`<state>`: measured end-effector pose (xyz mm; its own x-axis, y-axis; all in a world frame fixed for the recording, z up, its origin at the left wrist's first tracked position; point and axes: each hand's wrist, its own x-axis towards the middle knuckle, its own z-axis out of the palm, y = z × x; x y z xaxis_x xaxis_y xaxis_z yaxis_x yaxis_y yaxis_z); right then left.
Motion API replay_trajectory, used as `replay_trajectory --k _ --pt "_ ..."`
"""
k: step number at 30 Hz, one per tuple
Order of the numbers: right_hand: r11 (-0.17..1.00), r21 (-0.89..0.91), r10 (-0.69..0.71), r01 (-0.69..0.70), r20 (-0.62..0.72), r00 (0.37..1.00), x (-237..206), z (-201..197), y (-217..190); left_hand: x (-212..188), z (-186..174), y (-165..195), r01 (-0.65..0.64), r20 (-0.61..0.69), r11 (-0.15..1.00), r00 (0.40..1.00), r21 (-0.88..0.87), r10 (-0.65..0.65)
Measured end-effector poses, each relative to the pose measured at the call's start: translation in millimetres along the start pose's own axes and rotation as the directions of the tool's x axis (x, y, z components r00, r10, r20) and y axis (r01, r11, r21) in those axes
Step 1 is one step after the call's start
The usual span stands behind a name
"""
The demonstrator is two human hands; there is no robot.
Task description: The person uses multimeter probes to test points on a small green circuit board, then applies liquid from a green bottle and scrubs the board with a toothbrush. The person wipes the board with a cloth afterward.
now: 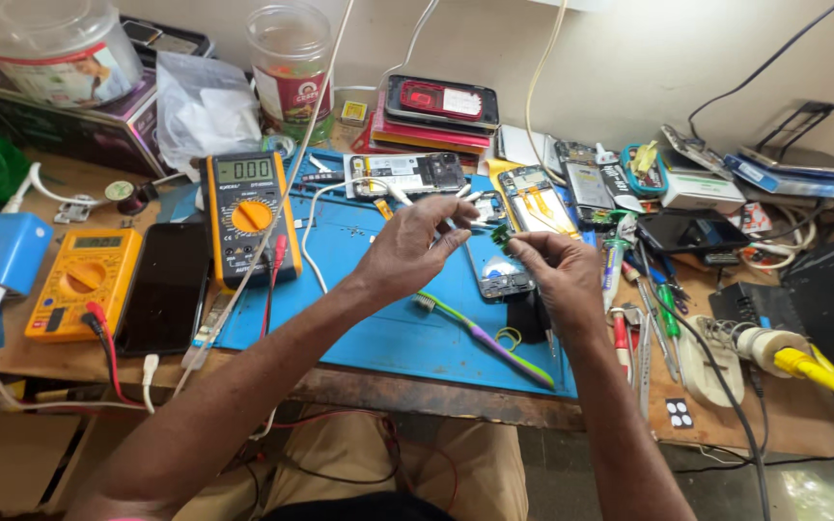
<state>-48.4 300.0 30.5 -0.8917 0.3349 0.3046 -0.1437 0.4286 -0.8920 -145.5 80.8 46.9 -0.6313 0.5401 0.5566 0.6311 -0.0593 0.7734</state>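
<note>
the right hand pinches a small green circuit board between thumb and fingertips, raised above the blue rubber work mat on the wooden worktop. the left hand is beside it, fingers loosely curled, with a thin white tool pinched at the fingertips and pointing at the board. an opened phone with a blue back lies on the mat just below both hands. a green and purple toothbrush lies near the mat's front edge. a black and orange multimeter stands at the mat's left edge.
</note>
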Motion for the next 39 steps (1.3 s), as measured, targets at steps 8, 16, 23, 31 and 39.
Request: replay_trajectory --k 8,16,23,31,39 --pt "0.859 0.397 -0.233 0.324 -0.26 0.937 -24 -5 -28 -102 -91 67 0.024 -0.194 0.995 0.981 0.1 -0.004" --pt "0.896 0.407 -0.284 0.177 0.218 0.934 -174 7 -82 -270 -84 117 0.582 -0.224 0.81 0.782 -0.071 -0.581" --pt "0.924 0.11 0.325 -0.366 0.278 0.904 -215 15 -22 -309 -24 44 0.666 -0.023 0.725 0.739 0.178 -0.673" --pt "0.846 -0.038 0.515 -0.531 0.312 0.798 -234 31 36 -339 -43 20 0.627 0.019 0.711 0.745 0.319 -0.667" --pt "0.853 -0.045 0.486 -0.521 0.434 0.758 -243 57 79 -362 -120 30 0.753 -0.289 0.463 0.625 0.468 -0.725"
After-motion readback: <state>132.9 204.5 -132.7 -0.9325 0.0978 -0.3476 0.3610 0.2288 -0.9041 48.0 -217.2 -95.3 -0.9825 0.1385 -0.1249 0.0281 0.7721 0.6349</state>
